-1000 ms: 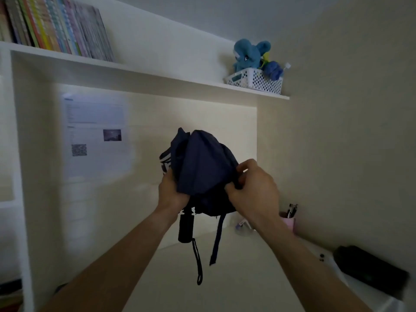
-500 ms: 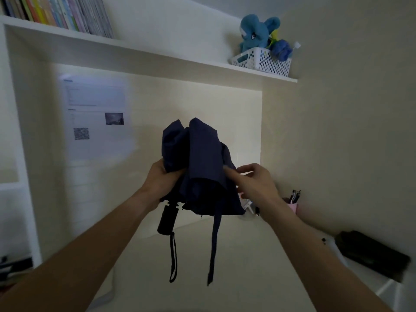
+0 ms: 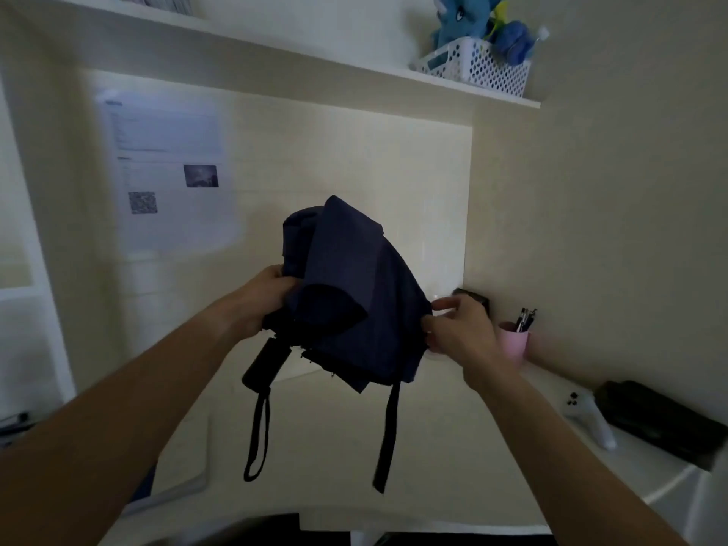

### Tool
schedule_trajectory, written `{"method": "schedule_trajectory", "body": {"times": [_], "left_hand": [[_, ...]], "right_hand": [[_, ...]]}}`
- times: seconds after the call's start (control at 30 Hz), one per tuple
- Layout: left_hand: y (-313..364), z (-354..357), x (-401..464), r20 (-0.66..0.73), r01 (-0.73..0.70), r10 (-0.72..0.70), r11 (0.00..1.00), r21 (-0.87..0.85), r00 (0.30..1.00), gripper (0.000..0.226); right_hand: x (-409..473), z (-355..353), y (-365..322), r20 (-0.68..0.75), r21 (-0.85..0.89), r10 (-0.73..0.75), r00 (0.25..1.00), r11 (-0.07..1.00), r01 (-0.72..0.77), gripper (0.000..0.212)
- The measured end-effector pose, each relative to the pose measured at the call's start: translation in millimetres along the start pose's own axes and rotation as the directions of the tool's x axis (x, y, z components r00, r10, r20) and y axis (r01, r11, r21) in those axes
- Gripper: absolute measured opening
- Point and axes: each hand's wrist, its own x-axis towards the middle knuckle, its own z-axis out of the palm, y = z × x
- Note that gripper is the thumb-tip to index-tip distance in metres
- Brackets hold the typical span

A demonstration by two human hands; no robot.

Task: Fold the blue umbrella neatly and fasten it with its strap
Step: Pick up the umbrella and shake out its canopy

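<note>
At centre-left of the frame the left hand [image 3: 262,299] stays clamped around the collapsed dark-blue fabric umbrella [image 3: 350,297], held in the air above the pale worktop [image 3: 323,447]. Its flat blue fastening strap [image 3: 388,435] now dangles free, lower centre. The right hand [image 3: 459,333] has shifted outward to pinch the canopy's right edge, so pleat-smoothing likely continues; strapping remains.

Left hand [image 3: 262,299] grips the blue umbrella [image 3: 354,293] above the surface [image 3: 335,447]; right hand [image 3: 461,333] pinches its fabric edge, strap [image 3: 388,435] dangling loose.
</note>
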Motion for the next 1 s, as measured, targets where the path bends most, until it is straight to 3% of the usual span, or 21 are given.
{"method": "schedule_trajectory", "body": {"times": [0.1,0.2,0.3,0.4,0.47,0.53,0.7,0.77,0.83,1.0], "left_hand": [[-9.2,-12.2,1.1,0.072,0.055,-0.049,0.995,-0.083,0.996,0.027],[-20.9,-15.6,3.6,0.104,0.105,-0.098,0.992,-0.063,0.990,0.034],[-33.4,-11.6,8.7,0.118,0.130,-0.122,0.990,-0.061,0.985,0.033],[-44.2,-7.0,15.1,0.123,0.171,-0.162,0.983,-0.067,0.979,0.027],[-51.6,-6.7,20.5,0.118,0.202,-0.197,0.979,-0.033,0.973,0.027],[-58.5,-7.5,23.5,0.128,0.217,-0.213,0.976,-0.025,0.969,0.029],[-75.0,-9.2,27.7,0.140,0.242,-0.235,0.970,-0.035,0.962,0.033],[-81.1,-7.1,30.4,0.160,0.243,-0.231,0.968,-0.062,0.960,0.031],[-86.8,-4.6,32.5,0.187,0.259,-0.240,0.962,-0.083,0.953,0.029],[-107.6,-9.3,38.4,0.214,0.336,-0.324,0.941,-0.023,0.921,0.030]], "right_hand": [[-6.3,-16.3,17.1,0.120,0.205,0.084,0.989,0.973,-0.108,0.033],[-17.8,-22.8,23.9,0.220,0.293,0.115,0.969,0.939,-0.178,0.030],[-21.7,-8.8,16.8,0.179,0.168,0.131,0.975,0.973,-0.161,0.059],[-23.2,18.2,13.7,0.123,-0.080,0.057,0.991,0.996,-0.047,0.080],[-16.4,32.0,26.1,0.149,-0.238,0.031,0.988,0.971,0.006,0.064],[-9.1,35.6,42.0,0.164,-0.269,0.040,0.986,0.963,0.006,0.045],[5.7,30.3,73.3,0.183,-0.014,0.221,0.958,0.975,-0.222,0.031],[6.5,38.3,79.9,0.252,0.019,0.280,0.926,0.956,-0.294,0.039],[4.7,48.9,88.8,0.294,0.027,0.288,0.911,0.951,-0.309,0.041],[7.2,47.3,104.8,0.355,0.117,0.273,0.894,0.936,-0.332,0.015]]}}
